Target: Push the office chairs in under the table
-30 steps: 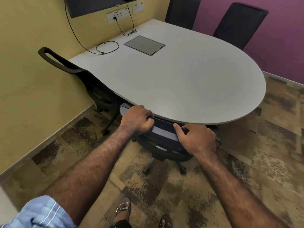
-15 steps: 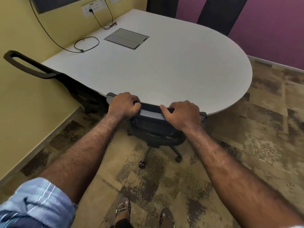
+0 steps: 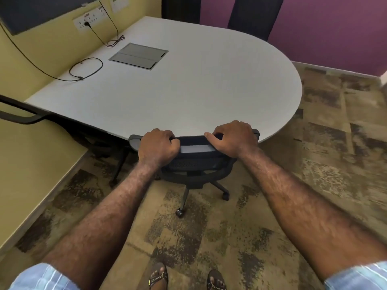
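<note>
A black mesh office chair [image 3: 194, 164] stands at the near edge of the grey rounded table [image 3: 188, 91], its seat hidden under the top and its backrest top touching the rim. My left hand [image 3: 157, 146] grips the left part of the backrest top. My right hand [image 3: 233, 138] grips the right part, thumb along the near side. A second black chair [image 3: 23, 117] stands to the left, pushed against the table's straight side. Two more dark chair backs [image 3: 251, 15] rise behind the far edge.
A yellow wall runs along the left with sockets [image 3: 90, 17] and black cables [image 3: 85, 69] lying on the tabletop. A grey cable hatch [image 3: 138, 56] is set in the table. Purple wall behind. Patterned carpet [image 3: 324, 164] stretches to the right. My sandalled feet [image 3: 159, 277] stand close behind the chair.
The chair has rolled forward under the table while both hands stayed gripped on its backrest. My view has moved closer to the table.
</note>
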### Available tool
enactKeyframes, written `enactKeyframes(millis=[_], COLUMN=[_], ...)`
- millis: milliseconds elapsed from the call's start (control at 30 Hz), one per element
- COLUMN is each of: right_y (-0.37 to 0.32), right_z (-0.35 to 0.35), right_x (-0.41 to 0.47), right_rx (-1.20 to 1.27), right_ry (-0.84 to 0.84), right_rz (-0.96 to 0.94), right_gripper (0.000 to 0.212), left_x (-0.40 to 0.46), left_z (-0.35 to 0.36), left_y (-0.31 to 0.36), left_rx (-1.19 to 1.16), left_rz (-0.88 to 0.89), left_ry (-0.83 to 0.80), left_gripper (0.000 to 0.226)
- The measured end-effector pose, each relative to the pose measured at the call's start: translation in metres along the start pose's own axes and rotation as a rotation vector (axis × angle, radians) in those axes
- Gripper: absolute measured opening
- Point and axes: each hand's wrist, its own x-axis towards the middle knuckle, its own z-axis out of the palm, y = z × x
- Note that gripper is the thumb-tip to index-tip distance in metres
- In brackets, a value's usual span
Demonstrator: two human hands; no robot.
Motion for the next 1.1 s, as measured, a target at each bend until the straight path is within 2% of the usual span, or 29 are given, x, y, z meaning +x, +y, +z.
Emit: enactKeyframes(millis=[367, 467, 567, 667, 800, 1100], right_y=[-0.003, 0.006, 0.012, 0.016, 0.038, 0.101], right_z=[0.001, -0.003, -0.006, -0.006, -0.002, -0.03], right_x=[0.0, -0.005, -0.013, -0.026, -0.055, -0.115], right_rx=[0.062, 0.093, 0.125, 0.135, 0.189, 0.151], right_ry=[-0.023, -0.08, -0.064, 0.047, 0.191, 0.15], right_rz=[-0.067, -0.07, -0.043, 0.049, -0.023, 0.071], right_gripper=[0.071, 0.069, 0.069, 0.069, 0.056, 0.062], left_x=[-0.002, -0.014, -0.028, -0.035, -0.043, -0.055], left_z=[-0.012, -0.012, -0.009, -0.002, 0.007, 0.042], left_y=[0.01, 0.024, 0.038, 0.048, 0.081, 0.194], left_rx=[0.011, 0.027, 0.041, 0.051, 0.068, 0.056], left_rz=[-0.037, -0.017, -0.033, 0.026, 0.215, 0.476], left_ry=[-0.067, -0.033, 0.041, 0.124, 0.18, 0.114], left_gripper=[0.047, 0.044, 0.04, 0.029, 0.036, 0.044])
